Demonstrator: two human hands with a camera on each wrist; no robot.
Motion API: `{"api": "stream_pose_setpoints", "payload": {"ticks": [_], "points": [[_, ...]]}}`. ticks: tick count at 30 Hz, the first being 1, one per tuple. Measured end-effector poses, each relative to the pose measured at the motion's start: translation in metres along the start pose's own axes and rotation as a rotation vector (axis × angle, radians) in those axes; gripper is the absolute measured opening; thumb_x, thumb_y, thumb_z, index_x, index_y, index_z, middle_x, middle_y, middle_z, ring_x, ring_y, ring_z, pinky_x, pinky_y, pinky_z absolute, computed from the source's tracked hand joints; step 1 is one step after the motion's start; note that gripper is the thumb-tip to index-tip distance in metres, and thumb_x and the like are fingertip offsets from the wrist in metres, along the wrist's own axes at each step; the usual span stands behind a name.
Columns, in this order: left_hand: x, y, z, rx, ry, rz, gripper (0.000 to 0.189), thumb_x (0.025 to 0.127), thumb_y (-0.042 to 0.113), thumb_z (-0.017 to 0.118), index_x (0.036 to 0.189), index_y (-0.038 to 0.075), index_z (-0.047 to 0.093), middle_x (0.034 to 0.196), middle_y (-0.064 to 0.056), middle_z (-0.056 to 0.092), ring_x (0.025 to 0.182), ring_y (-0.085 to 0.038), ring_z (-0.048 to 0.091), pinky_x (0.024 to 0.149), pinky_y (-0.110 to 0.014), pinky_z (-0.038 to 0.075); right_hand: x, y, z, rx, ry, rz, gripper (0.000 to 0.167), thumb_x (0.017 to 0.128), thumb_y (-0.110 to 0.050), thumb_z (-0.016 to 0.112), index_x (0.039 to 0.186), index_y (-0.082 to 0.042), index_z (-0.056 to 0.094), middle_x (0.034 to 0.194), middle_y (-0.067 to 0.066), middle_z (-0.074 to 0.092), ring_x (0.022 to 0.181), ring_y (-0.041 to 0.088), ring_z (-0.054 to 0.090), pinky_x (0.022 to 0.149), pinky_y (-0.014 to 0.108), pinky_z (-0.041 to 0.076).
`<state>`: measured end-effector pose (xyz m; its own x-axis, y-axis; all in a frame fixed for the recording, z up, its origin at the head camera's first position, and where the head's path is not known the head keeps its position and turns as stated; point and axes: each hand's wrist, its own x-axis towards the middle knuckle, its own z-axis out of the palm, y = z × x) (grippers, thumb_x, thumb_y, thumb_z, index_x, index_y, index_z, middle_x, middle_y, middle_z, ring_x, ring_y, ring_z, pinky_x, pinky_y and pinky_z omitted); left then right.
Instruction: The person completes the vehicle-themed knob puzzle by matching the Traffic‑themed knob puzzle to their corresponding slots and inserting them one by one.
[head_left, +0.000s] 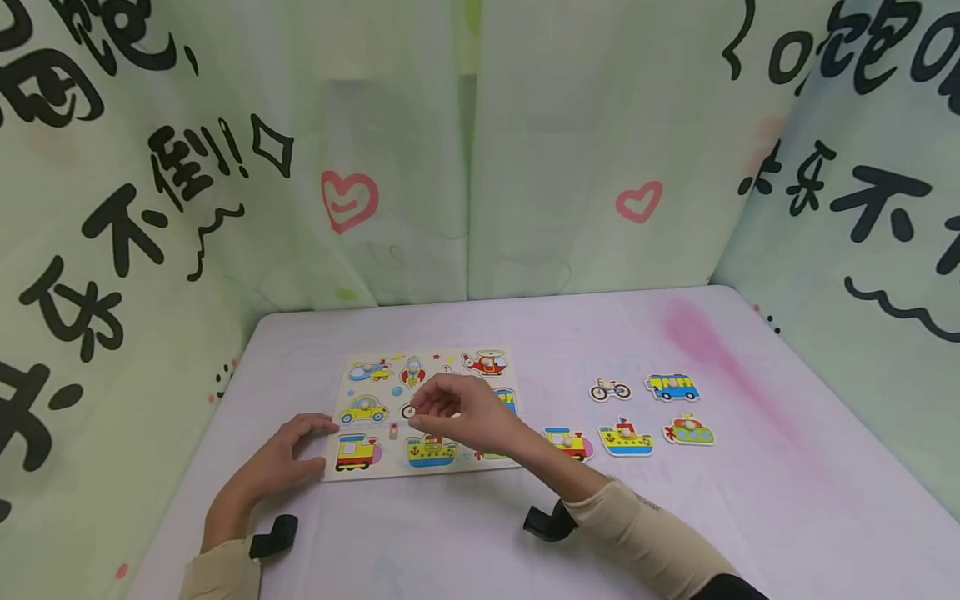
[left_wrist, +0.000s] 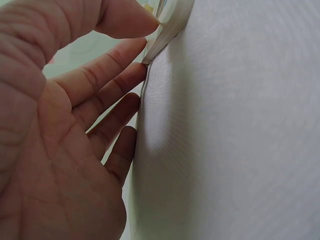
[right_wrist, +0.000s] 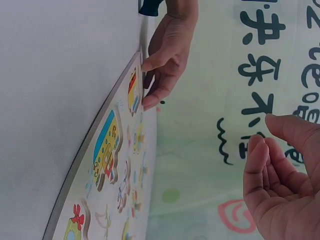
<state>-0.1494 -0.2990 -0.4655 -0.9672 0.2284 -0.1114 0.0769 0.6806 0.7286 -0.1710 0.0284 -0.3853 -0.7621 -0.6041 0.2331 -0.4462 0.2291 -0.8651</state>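
Note:
A flat puzzle board (head_left: 393,392) with vehicle pictures lies on the table. My left hand (head_left: 279,458) rests at its left edge, its thumb and fingertips touching the rim with the fingers spread. In the left wrist view the left hand (left_wrist: 65,120) shows nothing in its palm. Over the middle of the board hovers my right hand (head_left: 468,410), hiding part of the pictures. In the right wrist view, the right hand (right_wrist: 285,185) has loosely bent fingers, a gap between thumb and forefinger, and no piece between them. A boat picture (right_wrist: 106,150) shows on the board there.
Right of the board lie loose pieces: a motorcycle (head_left: 610,389), a bus (head_left: 672,387), a train (head_left: 568,442), a ship (head_left: 626,437) and a submarine (head_left: 688,430). The right forearm passes close to the train. Printed curtains (head_left: 540,208) hang behind the white table (head_left: 420,542).

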Motion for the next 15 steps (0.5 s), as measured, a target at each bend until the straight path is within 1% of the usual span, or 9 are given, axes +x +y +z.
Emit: {"api": "stream_pose_setpoints", "payload": {"ticks": [6,10,15], "points": [[0.001,-0.001,-0.001,-0.002,0.005,0.002,0.048,0.086,0.008,0.074,0.132,0.010,0.061,0.152,-0.021,0.043,0.144,-0.047,0.031,0.116,-0.070,0.025,-0.010,-0.002,-0.006,-0.013,0.019,-0.011,0.022,0.091,-0.016,0.077,0.108,-0.003,0.070,0.091,-0.001,0.069,0.081,0.012,0.063,0.074,0.027,0.058],[0.001,-0.002,0.000,-0.010,0.001,-0.003,0.050,0.085,0.008,0.075,0.132,0.010,0.061,0.152,-0.021,0.043,0.144,-0.048,0.031,0.116,-0.070,0.026,-0.016,-0.001,-0.012,-0.034,0.036,0.005,0.021,0.090,-0.017,0.078,0.107,-0.006,0.071,0.091,-0.001,0.069,0.081,0.013,0.064,0.073,0.027,0.058],[0.001,-0.002,-0.001,-0.009,0.004,0.010,0.050,0.084,0.008,0.076,0.132,0.010,0.061,0.151,-0.021,0.044,0.143,-0.047,0.033,0.115,-0.070,0.027,-0.022,0.003,-0.022,-0.059,0.062,0.033,0.019,0.090,-0.019,0.078,0.105,-0.009,0.071,0.094,-0.001,0.070,0.083,0.014,0.064,0.075,0.025,0.057]]}}
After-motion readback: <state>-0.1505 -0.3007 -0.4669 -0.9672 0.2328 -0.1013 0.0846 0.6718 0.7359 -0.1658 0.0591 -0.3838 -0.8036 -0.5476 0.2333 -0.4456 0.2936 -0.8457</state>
